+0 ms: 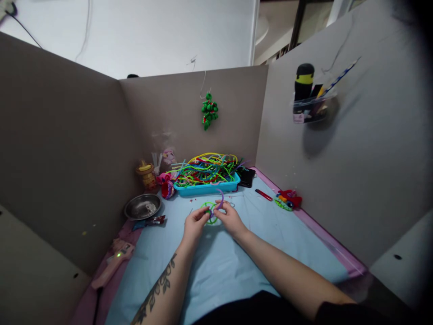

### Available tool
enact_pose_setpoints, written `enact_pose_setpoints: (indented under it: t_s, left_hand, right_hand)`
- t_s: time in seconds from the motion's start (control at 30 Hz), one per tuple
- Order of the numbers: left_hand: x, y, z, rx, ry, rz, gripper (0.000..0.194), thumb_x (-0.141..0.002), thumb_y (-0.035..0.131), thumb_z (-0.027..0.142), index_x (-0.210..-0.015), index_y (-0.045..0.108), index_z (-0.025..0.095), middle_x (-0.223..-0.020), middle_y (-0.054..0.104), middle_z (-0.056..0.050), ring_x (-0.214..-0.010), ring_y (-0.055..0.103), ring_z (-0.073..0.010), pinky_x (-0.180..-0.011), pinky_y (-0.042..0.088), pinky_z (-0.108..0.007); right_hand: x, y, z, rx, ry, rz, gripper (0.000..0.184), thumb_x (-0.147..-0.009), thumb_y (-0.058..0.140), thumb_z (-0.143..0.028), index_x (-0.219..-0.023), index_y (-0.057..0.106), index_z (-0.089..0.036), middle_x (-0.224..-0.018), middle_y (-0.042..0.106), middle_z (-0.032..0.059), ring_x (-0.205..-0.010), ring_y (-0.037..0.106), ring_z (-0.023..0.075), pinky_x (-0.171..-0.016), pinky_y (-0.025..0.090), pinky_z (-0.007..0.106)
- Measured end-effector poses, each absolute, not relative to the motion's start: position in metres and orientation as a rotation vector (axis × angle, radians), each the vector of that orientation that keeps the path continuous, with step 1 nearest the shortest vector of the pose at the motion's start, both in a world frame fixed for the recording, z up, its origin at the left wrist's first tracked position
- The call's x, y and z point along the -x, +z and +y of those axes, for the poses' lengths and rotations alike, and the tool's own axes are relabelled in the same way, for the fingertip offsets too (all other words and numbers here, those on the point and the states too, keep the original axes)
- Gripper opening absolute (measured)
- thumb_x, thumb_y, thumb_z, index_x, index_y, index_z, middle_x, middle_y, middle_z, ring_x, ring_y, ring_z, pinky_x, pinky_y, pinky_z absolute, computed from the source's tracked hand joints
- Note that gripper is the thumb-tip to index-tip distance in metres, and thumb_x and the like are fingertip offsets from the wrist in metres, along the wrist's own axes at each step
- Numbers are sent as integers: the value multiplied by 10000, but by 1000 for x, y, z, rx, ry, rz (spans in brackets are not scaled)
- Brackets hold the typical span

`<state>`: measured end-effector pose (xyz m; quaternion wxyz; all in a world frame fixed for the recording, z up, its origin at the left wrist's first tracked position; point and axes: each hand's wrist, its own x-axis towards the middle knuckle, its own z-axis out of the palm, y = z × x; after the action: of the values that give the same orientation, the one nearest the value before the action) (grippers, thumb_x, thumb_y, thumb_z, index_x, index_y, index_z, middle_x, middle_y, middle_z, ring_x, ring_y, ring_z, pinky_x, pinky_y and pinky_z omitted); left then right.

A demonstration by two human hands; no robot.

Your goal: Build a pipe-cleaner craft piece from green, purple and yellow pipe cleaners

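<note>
My left hand (196, 219) is closed in a pinch on the left side of a green pipe-cleaner ring (212, 222), which has crossing pieces inside it. Fingers of my right hand (230, 216) pinch a purple pipe cleaner (221, 196) at the ring's right side; its free end curls upward. Some purple also shows at the ring's middle, between the two hands. Fingertips hide how the purple piece meets the green one. Just beyond the hands is a blue tray (209, 188) heaped with pipe cleaners (206, 169) in many colours.
A metal bowl (130, 211) with small whitish bits stands at left, near a pink glue gun (115, 266) with a lit green light. At right lie a red cutter-like tool (264, 195) and colourful pipe-cleaner pieces (287, 199). Grey partitions (162, 108) enclose the blue-covered table (264, 239).
</note>
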<state>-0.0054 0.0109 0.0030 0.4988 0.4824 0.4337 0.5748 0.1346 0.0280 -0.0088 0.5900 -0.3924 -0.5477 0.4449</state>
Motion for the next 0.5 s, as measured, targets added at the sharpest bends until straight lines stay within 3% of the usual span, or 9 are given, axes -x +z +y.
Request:
enact_pose_setpoints:
  t_s: [0.37, 0.5]
  left_hand:
    - [-1, -1, 8, -1233, 1396, 1095, 421, -548, 759, 252, -928, 662, 98, -676, 673, -39, -596, 595, -130, -583, 460, -237]
    - [1, 0, 10, -1211, 1421, 1160, 434, -558, 749, 259, -946, 660, 86, -676, 666, -44, -589, 581, -119, -577, 448, -223]
  right_hand:
    - [-130, -19, 34, 912, 1025, -1227, 197, -650, 682, -353, -726, 634, -178, -905, 590, 35, -882, 533, 184, -815, 397, 308]
    - [-128, -21, 36, 866, 1190, -1167, 304, -652, 684, -408, -803, 589, -162, -765, 579, 10, -735, 523, 147, -695, 410, 274]
